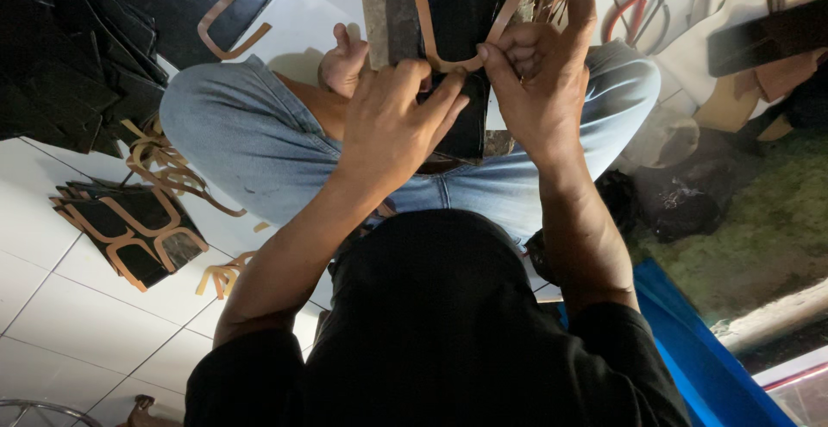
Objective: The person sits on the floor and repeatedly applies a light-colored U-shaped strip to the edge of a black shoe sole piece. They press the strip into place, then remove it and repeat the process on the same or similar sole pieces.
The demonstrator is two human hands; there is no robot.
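Both hands were busy up top: the left hand [390, 125] had its grip pressed closed on a black piece [461, 56], while the right hand [536, 82] pinched the tan strip [457, 60] curving over it, above the knees. More trimmed pieces [142, 229] lay on the tiled floor [69, 323].

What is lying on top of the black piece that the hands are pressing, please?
A tan U-shaped strip lies on the black piece, pinched by the right hand. The left hand covers the piece's lower part, so anything there is hidden.
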